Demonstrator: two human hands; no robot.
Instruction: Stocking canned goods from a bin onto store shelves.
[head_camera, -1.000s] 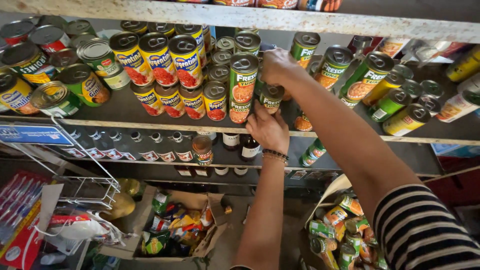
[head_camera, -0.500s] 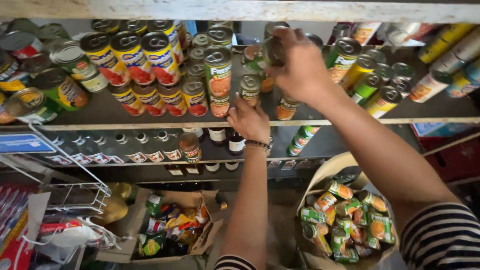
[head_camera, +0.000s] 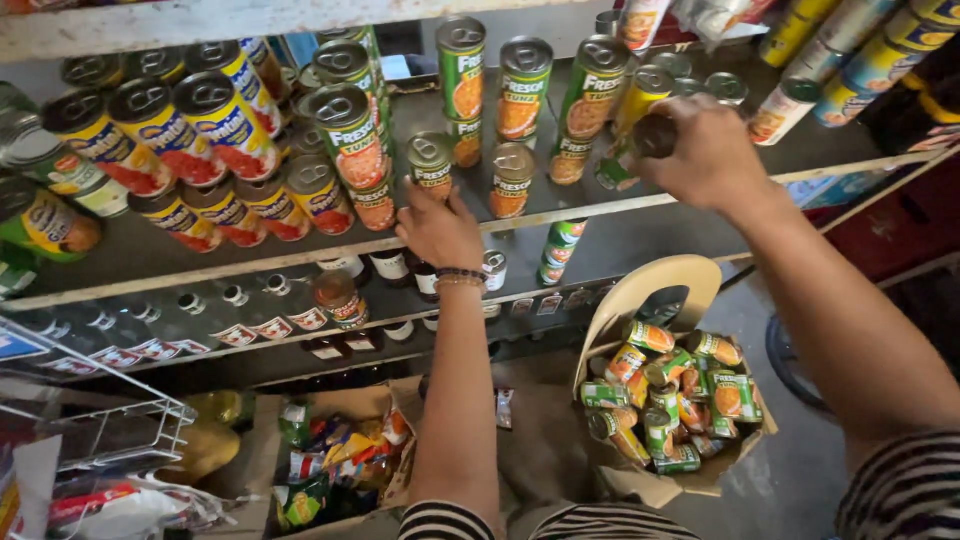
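Observation:
Green-and-orange labelled cans (head_camera: 520, 90) stand in stacked rows on a grey shelf (head_camera: 250, 262). My left hand (head_camera: 440, 228) reaches up to the shelf's front, fingers on either side of a small green can (head_camera: 430, 160) in the lower row. My right hand (head_camera: 705, 150) is further right, closed over a tilted green can (head_camera: 632, 152) just above the shelf board, beside the stacked rows. Both arms wear striped sleeves.
Yellow-and-blue cans (head_camera: 215, 120) fill the shelf's left side. A lower shelf holds dark bottles (head_camera: 340, 295). Below right, a carton of green cans (head_camera: 672, 400) sits on a beige plastic chair (head_camera: 645, 290). A box of snack packets (head_camera: 335, 455) and a wire rack (head_camera: 100, 425) lie lower left.
My right hand has moved right and down with a can, from the upper stack to near the shelf board. My left hand stays at the lower row of cans.

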